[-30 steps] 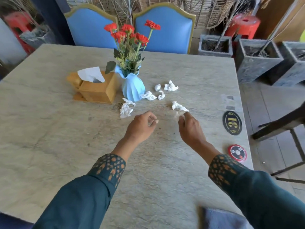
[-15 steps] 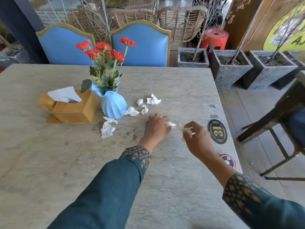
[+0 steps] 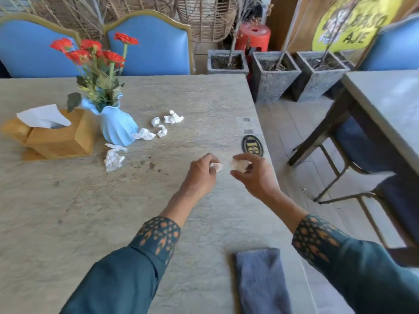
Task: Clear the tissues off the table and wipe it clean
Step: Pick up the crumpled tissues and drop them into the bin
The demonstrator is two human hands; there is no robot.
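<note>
My right hand (image 3: 254, 175) is raised a little over the stone table (image 3: 68, 211), its fingers closed on a crumpled white tissue (image 3: 239, 165). My left hand (image 3: 200, 174) is just beside it, pinching a smaller tissue scrap (image 3: 216, 166). Several more crumpled tissues lie on the table: one (image 3: 113, 158) in front of the vase, one (image 3: 144, 134) against its right side, and small ones (image 3: 173, 117) farther back. Dark crumbs (image 3: 150, 166) dot the table between them. A folded blue-grey cloth (image 3: 260, 279) lies at the near right edge.
A light blue vase (image 3: 118, 128) with red flowers stands next to a wooden tissue box (image 3: 56, 137) at the left. A black oval number plaque (image 3: 252, 146) sits near the right edge. Blue chairs (image 3: 156, 46) line the far side; concrete planters (image 3: 274, 75) and another table (image 3: 385, 109) stand at right.
My right hand has lifted its tissue off the table and both hands have come together toward the right edge. The view swung right, bringing the blue-grey cloth into sight.
</note>
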